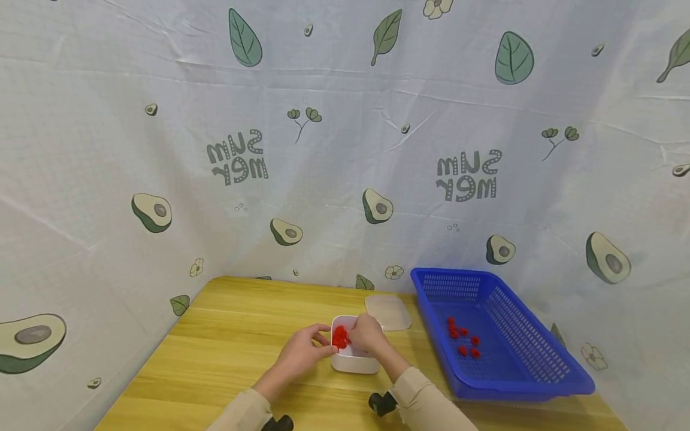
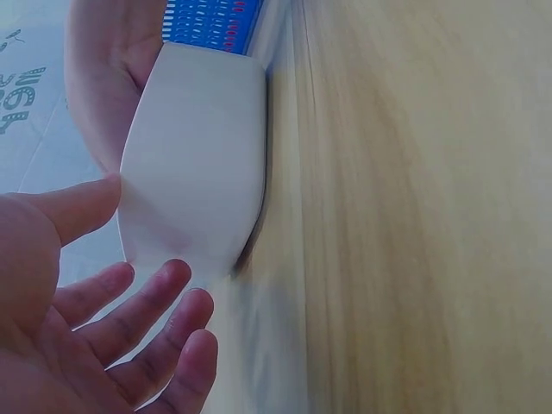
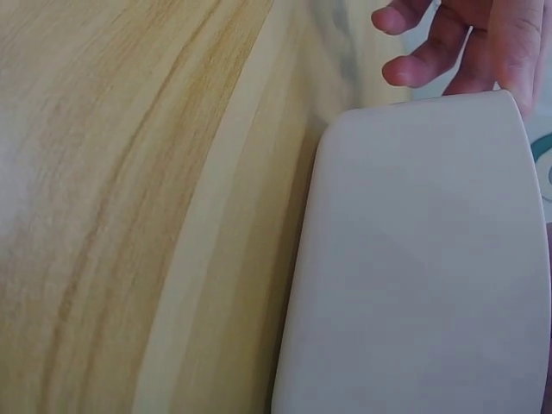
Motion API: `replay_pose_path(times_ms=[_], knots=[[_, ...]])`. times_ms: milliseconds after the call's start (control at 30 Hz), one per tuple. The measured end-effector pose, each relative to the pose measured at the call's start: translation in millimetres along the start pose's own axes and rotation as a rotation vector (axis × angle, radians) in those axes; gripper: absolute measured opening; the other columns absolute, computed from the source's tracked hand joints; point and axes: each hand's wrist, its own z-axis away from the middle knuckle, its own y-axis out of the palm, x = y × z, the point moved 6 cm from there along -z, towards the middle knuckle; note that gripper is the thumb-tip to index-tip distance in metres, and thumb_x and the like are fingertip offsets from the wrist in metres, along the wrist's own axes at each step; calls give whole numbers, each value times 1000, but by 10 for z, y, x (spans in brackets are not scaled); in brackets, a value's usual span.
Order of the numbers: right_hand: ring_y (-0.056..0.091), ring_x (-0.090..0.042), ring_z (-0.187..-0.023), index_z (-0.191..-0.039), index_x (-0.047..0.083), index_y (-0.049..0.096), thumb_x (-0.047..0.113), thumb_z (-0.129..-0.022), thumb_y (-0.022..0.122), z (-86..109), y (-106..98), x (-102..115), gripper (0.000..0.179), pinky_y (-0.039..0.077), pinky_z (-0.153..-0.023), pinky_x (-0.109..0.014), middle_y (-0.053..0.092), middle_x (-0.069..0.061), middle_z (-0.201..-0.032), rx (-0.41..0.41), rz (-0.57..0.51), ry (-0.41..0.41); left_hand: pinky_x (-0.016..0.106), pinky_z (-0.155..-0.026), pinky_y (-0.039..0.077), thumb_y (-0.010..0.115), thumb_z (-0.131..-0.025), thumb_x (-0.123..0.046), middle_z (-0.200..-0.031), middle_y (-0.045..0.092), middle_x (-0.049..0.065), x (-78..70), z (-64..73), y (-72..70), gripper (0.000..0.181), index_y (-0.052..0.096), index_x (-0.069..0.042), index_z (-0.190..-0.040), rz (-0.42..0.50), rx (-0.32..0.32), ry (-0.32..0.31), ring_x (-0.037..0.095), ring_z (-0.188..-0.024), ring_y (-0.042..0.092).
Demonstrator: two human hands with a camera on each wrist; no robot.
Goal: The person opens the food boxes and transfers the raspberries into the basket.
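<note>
Beige sleeves (image 1: 428, 402), black wrist cameras (image 1: 381, 404)

I count two grips, my left grip (image 1: 302, 349) and my right grip (image 1: 368, 334), one white box (image 1: 354, 364), one lid (image 1: 390, 313), one blue basket (image 1: 498, 389), one tabletop (image 1: 237, 341). I see at least six red pieces (image 1: 475, 353) in the basket; those boxed bunch too closely to number.

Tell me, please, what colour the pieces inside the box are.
The pieces are red, clearest in the head view.
</note>
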Motion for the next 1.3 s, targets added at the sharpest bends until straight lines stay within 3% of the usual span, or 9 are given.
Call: replay_pose_path(times_ms=[367, 600, 700, 867, 1300], knots=[[37, -14, -47, -77, -4, 67, -2, -87, 61, 37, -78, 68, 12, 32, -44, -22, 43, -3, -59, 58, -36, -38, 36, -72, 51, 77, -89, -27, -98, 68, 0, 6, 0, -7, 51, 61, -10, -134, 18, 22, 6, 18, -88, 62], [36, -12, -45, -89, -2, 75, 5, -90, 65, 36, -239, 112, 11, 33, -42, -21, 59, -7, -68, 74, -34, -75, 37, -73, 52, 77, -89, -26, -98, 69, 0, 4, 0, -19, 52, 61, -9, -135, 18, 29, 8, 19, -88, 63], [33, -12, -43, -90, 1, 75, 7, -91, 67, 31, -311, 108, 11, 32, -42, -21, 54, -4, -64, 81, -56, -60, 36, -72, 51, 77, -89, -26, -99, 69, 0, -3, -5, -16, 52, 60, -9, -135, 31, 40, 2, 19, -88, 62], [28, -10, -42, -93, 2, 77, 10, -93, 67, 28, -444, 108, 12, 29, -43, -21, 34, 3, -54, 107, -94, -28, 36, -72, 50, 77, -88, -26, -100, 69, 1, -17, -15, -15, 52, 61, -10, -135, 48, 49, -1, 19, -88, 61], [23, -11, -45, -108, -4, 72, 9, -97, 63, 21, -947, 22, 20, 25, -44, -22, 30, 4, -54, 116, -204, 21, 35, -71, 49, 77, -88, -26, -100, 68, 0, -21, -24, 2, 51, 61, -11, -134, 40, 48, 17, 18, -88, 61]])
